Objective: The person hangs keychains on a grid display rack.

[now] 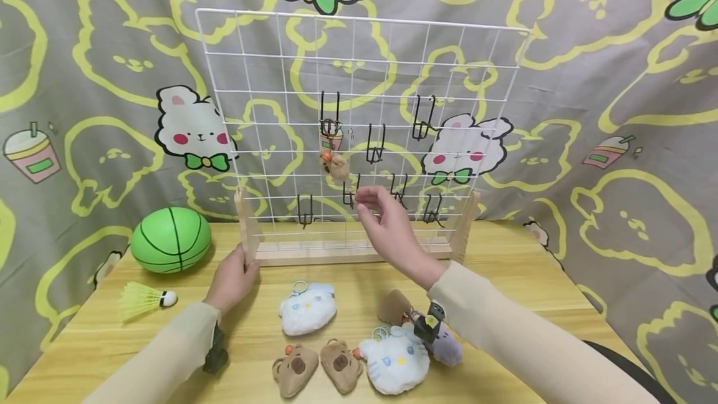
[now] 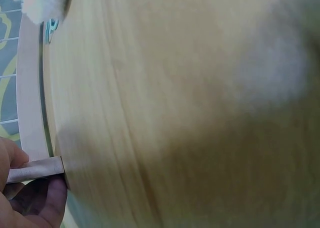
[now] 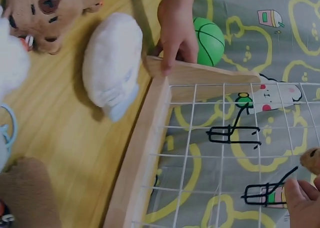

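Brown plush charm [image 1: 338, 167] hangs from a black hook [image 1: 338, 108] on a white wire rack [image 1: 353, 18], just above and to the left of a person's right hand [image 1: 389, 223]. That hand is raised before the grid with its fingers gently curved and thumb slightly apart, holding nothing that can be seen; its fingertips are just beside a lower hook [image 1: 350, 193], though whether they touch it cannot be told. The left hand [image 1: 231, 276] grips the lower end of the rack's wooden side support [image 2: 37, 169], thumb and fingers on opposite faces.

Between the hands and nearer the person, a white plush [image 1: 307, 308] lies on the wood-grain table [image 1: 521, 267]. Closer still are two brown bear plushes [image 1: 295, 370], side by side, and a white cat plush [image 1: 395, 363] to their right. Below the right hand's wrist lie another brown plush [image 1: 394, 307] and a purple plush [image 1: 447, 345], partly covered. Left of the left hand are a yellow shuttlecock [image 1: 140, 301] and, farther back, a green ball [image 1: 171, 240]. Beyond both hands, a cartoon-print curtain [image 1: 112, 24] hangs behind the rack.
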The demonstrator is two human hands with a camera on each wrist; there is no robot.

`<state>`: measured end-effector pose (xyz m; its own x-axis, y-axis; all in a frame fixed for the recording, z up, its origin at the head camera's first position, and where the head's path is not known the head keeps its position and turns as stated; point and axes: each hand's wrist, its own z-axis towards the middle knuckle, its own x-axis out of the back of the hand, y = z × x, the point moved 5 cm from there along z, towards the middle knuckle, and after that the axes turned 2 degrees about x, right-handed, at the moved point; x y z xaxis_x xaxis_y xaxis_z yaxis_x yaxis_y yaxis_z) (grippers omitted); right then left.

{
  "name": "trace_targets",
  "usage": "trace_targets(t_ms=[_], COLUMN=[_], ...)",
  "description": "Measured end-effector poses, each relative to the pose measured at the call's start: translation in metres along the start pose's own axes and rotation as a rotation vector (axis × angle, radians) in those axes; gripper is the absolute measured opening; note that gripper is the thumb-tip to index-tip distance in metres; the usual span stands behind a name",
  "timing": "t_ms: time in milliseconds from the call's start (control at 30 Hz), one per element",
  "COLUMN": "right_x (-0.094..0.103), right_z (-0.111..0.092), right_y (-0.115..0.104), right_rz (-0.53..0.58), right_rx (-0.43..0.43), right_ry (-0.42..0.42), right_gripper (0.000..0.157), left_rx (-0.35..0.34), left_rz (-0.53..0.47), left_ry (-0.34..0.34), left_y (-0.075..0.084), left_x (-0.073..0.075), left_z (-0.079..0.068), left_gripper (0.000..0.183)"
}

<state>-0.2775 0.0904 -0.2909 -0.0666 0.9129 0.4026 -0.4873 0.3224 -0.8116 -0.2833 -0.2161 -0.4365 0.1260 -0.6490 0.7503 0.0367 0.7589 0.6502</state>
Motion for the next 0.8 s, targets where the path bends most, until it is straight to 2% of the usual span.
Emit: trace_targets(t_ms=[200,367,433,567,700,800], right_x=[0.002,-0.011,-0.020,-0.042,-0.067,-0.085], right_z=[-0.012,-0.029,-0.035,-0.043,-0.040,-0.034], right_y=[0.012,0.023,0.027,0.039,0.053,0.061], right_rz=[-0.001,0.086,0.083,-0.032,-0.147,-0.195], right_rx=[-0.036,-0.047,-0.052,-0.065,-0.057,-0.054], right_ry=[0.023,0.015,-0.035,-0.201,-0.362,-0.439], right_gripper=[0.028,0.025,0.022,0.016,0.016,0.016], left_rx=[-0.006,-0.007,-0.003,-0.001,0.004,0.008], left_rz=[0.002,0.006,0.002,0.001,0.007,0.008], left_ry=[0.002,0.007,0.012,0.023,0.027,0.027], left_y=[0.001,-0.002,-0.002,-0.002,-0.001,-0.001], left_x=[0.001,0.000,-0.001,-0.001,-0.002,-0.001], left_z=[0.000,-0.001,-0.001,-0.001,-0.001,-0.001], left_gripper=[0.043,0.039,0.037,0.034,0.033,0.034])
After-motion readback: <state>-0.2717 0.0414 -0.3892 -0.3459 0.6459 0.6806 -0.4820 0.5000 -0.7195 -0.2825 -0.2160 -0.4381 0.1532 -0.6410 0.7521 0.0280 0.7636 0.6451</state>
